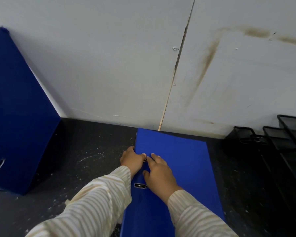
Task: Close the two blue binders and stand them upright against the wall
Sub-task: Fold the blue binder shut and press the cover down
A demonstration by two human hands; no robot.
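Holding the second binder (174,168) with both hands right now, so I'd call this roughly the halfway mark. First binder (19,108) is closed and standing over on the left, leaning tilted against the wall (109,57), so that one looks done. This one's closed too, far edge touching the wall near the panel seam, spine facing me. My left hand (132,159) is wrapped round its left edge, fingers curled onto it, and my right hand (159,173) is spread flat on the cover, fingers apart, pressing. What's left, I reckon, is squaring it up so it stands properly. Black wire trays (272,144) sit off to the right
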